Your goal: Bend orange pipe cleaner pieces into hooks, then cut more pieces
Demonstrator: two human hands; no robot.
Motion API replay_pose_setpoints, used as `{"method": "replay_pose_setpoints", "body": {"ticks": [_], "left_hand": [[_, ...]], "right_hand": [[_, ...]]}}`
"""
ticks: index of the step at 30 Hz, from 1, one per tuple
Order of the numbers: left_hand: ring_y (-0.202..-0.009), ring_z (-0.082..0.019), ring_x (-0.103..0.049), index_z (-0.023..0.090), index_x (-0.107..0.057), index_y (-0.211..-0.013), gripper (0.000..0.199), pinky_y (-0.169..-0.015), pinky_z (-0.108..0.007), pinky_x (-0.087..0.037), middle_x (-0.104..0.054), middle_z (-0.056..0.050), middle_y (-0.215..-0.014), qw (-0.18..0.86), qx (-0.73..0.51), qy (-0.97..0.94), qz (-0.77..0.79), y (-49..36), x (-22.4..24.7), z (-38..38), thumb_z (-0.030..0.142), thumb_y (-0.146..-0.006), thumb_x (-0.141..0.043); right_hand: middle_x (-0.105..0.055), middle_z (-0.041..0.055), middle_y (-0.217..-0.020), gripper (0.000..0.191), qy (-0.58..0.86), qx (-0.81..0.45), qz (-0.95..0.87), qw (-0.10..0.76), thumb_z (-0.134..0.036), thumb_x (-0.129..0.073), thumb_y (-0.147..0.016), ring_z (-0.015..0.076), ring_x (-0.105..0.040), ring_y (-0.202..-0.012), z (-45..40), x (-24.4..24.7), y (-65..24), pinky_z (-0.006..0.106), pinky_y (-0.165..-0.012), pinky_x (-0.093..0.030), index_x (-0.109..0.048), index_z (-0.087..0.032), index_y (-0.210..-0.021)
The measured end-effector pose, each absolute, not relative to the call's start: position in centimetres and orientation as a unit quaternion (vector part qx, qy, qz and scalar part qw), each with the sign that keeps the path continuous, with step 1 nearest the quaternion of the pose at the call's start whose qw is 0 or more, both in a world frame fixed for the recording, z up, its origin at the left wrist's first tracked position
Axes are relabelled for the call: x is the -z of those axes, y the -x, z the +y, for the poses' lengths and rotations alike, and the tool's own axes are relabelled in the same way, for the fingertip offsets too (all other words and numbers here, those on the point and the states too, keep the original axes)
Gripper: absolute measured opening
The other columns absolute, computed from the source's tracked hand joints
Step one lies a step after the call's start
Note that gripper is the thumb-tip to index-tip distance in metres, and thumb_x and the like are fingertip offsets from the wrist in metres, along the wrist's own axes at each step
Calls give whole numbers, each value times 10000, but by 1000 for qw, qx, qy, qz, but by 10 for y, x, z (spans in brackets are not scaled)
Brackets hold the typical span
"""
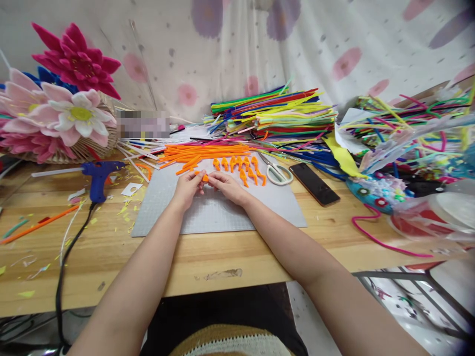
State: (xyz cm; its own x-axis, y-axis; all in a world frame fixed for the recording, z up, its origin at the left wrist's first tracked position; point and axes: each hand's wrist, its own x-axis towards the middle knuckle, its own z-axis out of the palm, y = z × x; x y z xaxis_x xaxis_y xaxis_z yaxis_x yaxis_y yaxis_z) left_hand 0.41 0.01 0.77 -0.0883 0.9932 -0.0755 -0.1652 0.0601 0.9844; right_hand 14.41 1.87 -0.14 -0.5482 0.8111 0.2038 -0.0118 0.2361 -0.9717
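Between the fingertips of both hands is a small orange pipe cleaner piece point(205, 178), partly covered by the fingers. My left hand point(188, 187) pinches it from the left, and my right hand point(228, 186) pinches it from the right. Both hands are over the grey cutting mat point(222, 212). Just beyond them lie straight orange pipe cleaners point(208, 152) in a loose bundle. Several small twisted orange pipe cleaner shapes point(243, 165) are laid out in rows to the right of my hands. White-handled scissors point(279, 175) rest at the mat's right edge.
A blue glue gun point(97, 180) with a black cord stands on the left, near felt-like flowers point(79, 113). A phone point(314, 184) lies right of the scissors. Coloured pipe cleaner bundles point(274, 111) are piled at the back. A clear plastic tub point(434, 217) sits at the right.
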Motion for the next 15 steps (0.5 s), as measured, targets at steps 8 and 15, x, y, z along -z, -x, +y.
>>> {"method": "replay_pose_setpoints", "body": {"ticks": [8,15], "left_hand": [[-354,-51,-410,144,-510,-511,291,-342,-182,-372,-446,55,-432,462,-572,-457,501,0,-11,1,344,-608,-698],[-356,-56,-409,135,-566,-510,260,-341,-187,-389,-449,40,-425,456,-518,-517,506,15,-24,-2,333,-593,-712]], "right_hand": [[-516,-15,-663,214,318,-448,-725,415,-352,-584,-736,110,-457,-680,19,3,-140,246,-684,-355,-566,-178,-612],[-483,-23,-606,227,308,-456,-730,405,-337,-612,-709,112,-443,-651,13,3,-137,247,-662,-350,-542,-187,-553]]}}
